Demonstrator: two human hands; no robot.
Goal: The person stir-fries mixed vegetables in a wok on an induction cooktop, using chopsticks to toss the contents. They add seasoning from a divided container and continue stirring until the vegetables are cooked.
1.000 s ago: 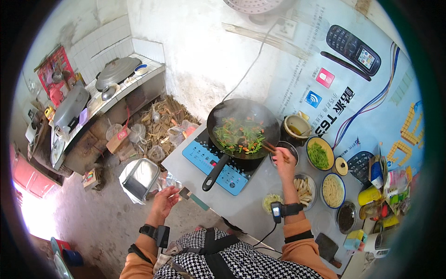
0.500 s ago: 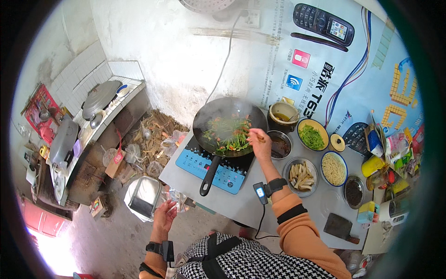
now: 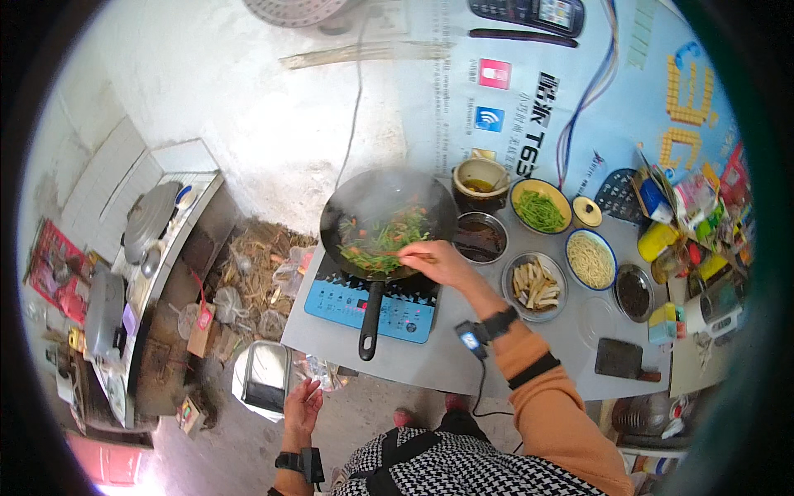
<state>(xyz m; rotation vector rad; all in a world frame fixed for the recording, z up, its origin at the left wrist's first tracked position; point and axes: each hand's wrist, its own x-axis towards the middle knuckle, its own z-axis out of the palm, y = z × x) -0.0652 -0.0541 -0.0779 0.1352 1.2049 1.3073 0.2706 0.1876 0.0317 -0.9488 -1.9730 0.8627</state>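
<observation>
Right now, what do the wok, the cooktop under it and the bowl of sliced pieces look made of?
Wok: dark matte metal, likely iron or steel, with a black handle. Cooktop: smooth glossy blue top, glass or plastic, cannot tell which. Bowl of sliced pieces: shiny grey rim, probably stainless steel.

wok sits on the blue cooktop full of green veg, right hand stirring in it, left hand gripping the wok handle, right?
Not quite. The head view shows the left hand hanging open below the table edge, well clear of the wok handle, holding nothing. The rest stands: the wok sits on the blue cooktop with green vegetables, and the right hand stirs in it.
</observation>
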